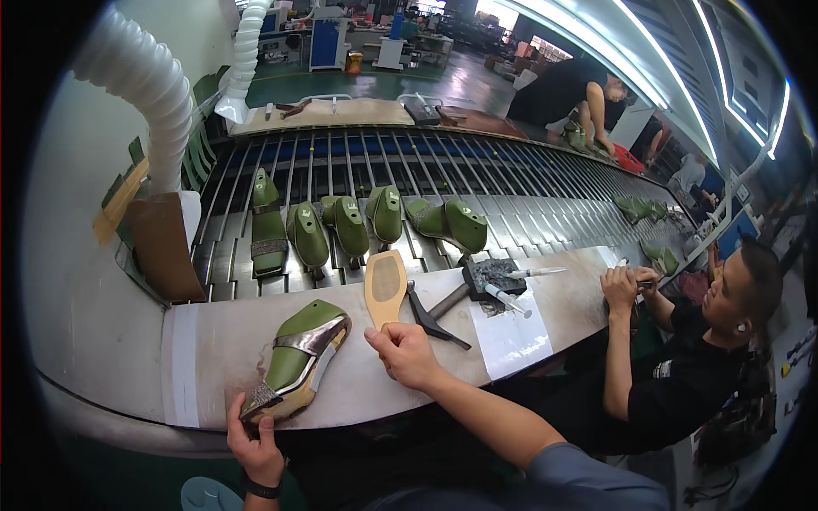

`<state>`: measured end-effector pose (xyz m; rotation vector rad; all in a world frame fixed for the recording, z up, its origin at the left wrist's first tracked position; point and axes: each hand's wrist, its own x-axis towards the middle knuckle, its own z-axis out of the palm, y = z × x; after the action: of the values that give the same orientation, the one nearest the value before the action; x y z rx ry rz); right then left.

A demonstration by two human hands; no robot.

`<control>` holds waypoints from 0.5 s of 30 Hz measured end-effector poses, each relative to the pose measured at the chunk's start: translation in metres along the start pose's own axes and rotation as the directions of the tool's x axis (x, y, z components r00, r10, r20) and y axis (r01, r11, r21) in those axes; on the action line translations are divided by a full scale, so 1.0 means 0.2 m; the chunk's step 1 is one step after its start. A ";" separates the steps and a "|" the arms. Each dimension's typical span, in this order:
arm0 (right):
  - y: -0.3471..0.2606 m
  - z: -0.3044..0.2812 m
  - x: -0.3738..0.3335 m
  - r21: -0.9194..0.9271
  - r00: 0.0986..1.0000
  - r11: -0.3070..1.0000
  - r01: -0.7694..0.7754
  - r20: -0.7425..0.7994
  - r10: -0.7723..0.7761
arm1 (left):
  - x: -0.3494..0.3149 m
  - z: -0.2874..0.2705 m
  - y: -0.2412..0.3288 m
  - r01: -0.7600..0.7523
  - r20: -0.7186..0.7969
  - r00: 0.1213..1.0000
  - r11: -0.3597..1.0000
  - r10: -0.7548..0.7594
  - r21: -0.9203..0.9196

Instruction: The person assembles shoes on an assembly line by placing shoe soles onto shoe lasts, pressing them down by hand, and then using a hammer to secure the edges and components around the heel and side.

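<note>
A green shoe last [294, 362] with a shiny silver strap and a glittery band lies on the near worktop. My left hand [256, 447] grips its glittery end between thumb and fingers. In my right hand [405, 353], a tan shoe sole [386, 285] stands up, pinched at its lower end; a darker patch covers its middle. A hammer [434, 317] with a dark head lies just right of that hand. Beyond it, a dark block-shaped tray [490, 277] holds gritty material, with a white-handled brush [537, 272] and a white tube-like tool [508, 298] on it.
Behind the worktop runs a metal roller conveyor [341, 162], where several green lasts [345, 226] stand in a row. A brown cardboard panel [166, 247] and white ducts [141, 77] are at left. One co-worker [716, 341] sits close at right; another person [571, 94] bends over the far side.
</note>
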<state>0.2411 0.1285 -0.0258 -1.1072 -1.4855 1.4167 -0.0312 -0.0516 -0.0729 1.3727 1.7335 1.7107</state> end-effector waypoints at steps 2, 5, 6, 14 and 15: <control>0.02 0.01 0.01 -0.035 1.000 0.999 0.028 0.003 -0.028 | 0.02 -0.02 0.06 0.116 -0.002 0.993 0.991 -0.116 -0.070; 0.01 0.01 0.01 -0.183 0.985 0.969 0.163 -0.032 -0.172 | 0.06 -0.12 0.22 0.140 0.061 0.989 0.989 -0.137 -0.053; 0.00 0.01 0.00 -0.199 0.983 0.966 0.165 -0.041 -0.177 | 0.09 -0.14 0.28 0.079 0.011 0.997 0.993 -0.078 -0.083; 0.00 0.01 -0.03 -0.097 0.999 0.995 0.000 -0.052 -0.005 | 0.47 0.07 0.58 -0.176 -0.169 0.975 0.966 0.144 -0.191; 0.01 0.00 -0.07 -0.210 0.968 0.961 0.179 -0.137 -0.210 | 0.54 0.12 0.58 -0.175 -0.125 0.982 0.939 0.144 -0.294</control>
<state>0.2448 0.1147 -0.0281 -1.1286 -1.5958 1.0404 -0.0184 0.0265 0.0679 1.3347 1.3613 2.0683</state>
